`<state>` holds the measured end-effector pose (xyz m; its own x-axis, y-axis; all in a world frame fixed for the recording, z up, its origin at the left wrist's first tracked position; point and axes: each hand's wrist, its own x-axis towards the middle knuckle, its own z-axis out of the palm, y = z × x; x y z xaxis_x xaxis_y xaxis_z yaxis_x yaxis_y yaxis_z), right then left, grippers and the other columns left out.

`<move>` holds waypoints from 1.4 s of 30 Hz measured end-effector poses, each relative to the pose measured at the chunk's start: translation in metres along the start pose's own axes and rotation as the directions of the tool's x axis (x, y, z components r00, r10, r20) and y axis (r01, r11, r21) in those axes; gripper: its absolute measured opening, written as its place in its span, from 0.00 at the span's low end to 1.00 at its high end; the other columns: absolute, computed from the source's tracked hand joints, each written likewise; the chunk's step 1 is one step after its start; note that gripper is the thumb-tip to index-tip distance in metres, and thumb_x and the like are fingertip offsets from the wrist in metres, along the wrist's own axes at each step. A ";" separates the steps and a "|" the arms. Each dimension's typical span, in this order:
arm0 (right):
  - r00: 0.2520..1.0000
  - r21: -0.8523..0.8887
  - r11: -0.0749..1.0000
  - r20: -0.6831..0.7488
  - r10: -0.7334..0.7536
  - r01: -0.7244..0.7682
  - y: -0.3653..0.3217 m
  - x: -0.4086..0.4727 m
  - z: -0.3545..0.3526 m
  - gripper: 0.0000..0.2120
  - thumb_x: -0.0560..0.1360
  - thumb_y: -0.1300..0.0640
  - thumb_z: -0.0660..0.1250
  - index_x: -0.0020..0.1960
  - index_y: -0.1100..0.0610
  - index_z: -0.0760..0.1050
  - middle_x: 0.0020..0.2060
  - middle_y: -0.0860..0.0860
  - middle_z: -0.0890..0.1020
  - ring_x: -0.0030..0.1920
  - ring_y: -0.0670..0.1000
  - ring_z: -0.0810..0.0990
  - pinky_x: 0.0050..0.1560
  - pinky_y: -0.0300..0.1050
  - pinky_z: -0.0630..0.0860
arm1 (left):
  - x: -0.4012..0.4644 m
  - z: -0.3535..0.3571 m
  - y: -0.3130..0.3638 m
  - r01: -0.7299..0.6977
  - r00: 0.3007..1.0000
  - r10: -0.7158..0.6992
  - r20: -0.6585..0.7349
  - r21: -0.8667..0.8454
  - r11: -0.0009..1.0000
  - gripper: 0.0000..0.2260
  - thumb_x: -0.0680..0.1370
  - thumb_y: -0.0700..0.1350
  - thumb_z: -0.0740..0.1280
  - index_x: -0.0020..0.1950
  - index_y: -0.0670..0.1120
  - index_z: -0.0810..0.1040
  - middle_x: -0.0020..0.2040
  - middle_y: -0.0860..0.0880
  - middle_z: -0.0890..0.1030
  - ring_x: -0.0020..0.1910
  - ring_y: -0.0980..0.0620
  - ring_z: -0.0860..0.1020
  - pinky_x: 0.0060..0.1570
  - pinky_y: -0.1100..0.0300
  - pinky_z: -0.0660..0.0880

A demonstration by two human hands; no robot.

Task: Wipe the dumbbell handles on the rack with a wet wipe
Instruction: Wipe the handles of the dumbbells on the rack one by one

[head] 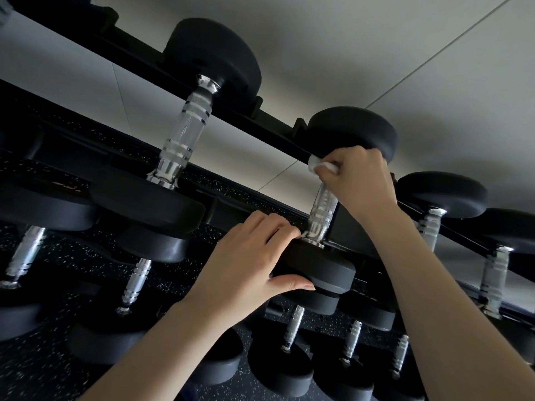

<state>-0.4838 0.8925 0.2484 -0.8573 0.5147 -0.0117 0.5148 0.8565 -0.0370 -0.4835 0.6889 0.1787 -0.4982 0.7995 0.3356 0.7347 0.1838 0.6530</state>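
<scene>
Fingers (351,166) of right hand pinch wet wipe (314,166) round handle (325,202); left hand (249,261) curls on dumbbell head (321,266), steadying. Drag wipe down full knurl, twisting.

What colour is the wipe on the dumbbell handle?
White; the wipe shows in the head view, held by the right hand.

Gym, tiered black rack (150,79) of chrome-handled dumbbells (185,131), speckled rubber floor (29,369)
</scene>
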 end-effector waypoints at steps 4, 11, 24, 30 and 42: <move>0.997 0.027 0.999 0.068 -0.032 0.030 0.001 -0.015 0.002 0.07 0.74 0.51 0.66 0.47 0.51 0.82 0.34 0.50 0.80 0.37 0.51 0.79 0.36 0.41 0.72 | 0.001 0.000 0.000 -0.002 1.000 0.002 0.010 0.000 1.000 0.27 0.72 0.67 0.61 0.57 0.46 0.75 0.53 0.51 0.77 0.50 0.50 0.76 0.42 0.54 0.77; 0.953 0.259 0.965 0.301 -0.033 -0.048 -0.002 -0.063 0.005 0.04 0.72 0.51 0.69 0.42 0.49 0.82 0.31 0.44 0.80 0.33 0.39 0.76 0.34 0.27 0.68 | 0.003 -0.007 0.000 0.001 0.999 0.000 0.049 -0.021 1.000 0.26 0.72 0.66 0.63 0.56 0.46 0.76 0.51 0.51 0.77 0.50 0.50 0.75 0.44 0.52 0.77; 0.936 0.618 0.726 0.337 0.103 -0.302 0.036 -0.104 -0.026 0.06 0.71 0.50 0.72 0.38 0.52 0.82 0.18 0.41 0.68 0.22 0.41 0.64 0.25 0.29 0.62 | 0.033 -0.023 0.028 -0.120 0.987 0.116 0.116 0.024 0.993 0.26 0.73 0.66 0.61 0.57 0.45 0.77 0.52 0.51 0.75 0.51 0.53 0.72 0.51 0.61 0.68; 0.875 0.744 0.597 -0.033 0.483 -0.302 0.109 -0.151 -0.038 0.05 0.74 0.52 0.68 0.40 0.52 0.78 0.19 0.44 0.66 0.23 0.42 0.63 0.27 0.31 0.61 | 0.052 0.015 0.082 -0.221 0.964 0.215 0.157 0.022 0.975 0.26 0.75 0.64 0.61 0.58 0.44 0.78 0.53 0.51 0.76 0.52 0.52 0.74 0.53 0.58 0.69; 0.951 0.565 0.809 -0.127 0.283 -0.165 0.238 -0.151 -0.013 0.05 0.78 0.53 0.62 0.51 0.53 0.73 0.25 0.46 0.69 0.26 0.44 0.67 0.30 0.39 0.65 | 0.058 0.138 0.176 -0.202 0.965 0.171 0.197 0.147 0.968 0.26 0.73 0.64 0.60 0.59 0.46 0.77 0.53 0.50 0.77 0.51 0.51 0.76 0.48 0.55 0.76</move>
<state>-0.2313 1.0195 0.2543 -0.6685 0.7362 0.1053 0.5526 0.5865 -0.5922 -0.3201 0.8465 0.2194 -0.2641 0.9161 0.3018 0.8797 0.1006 0.4647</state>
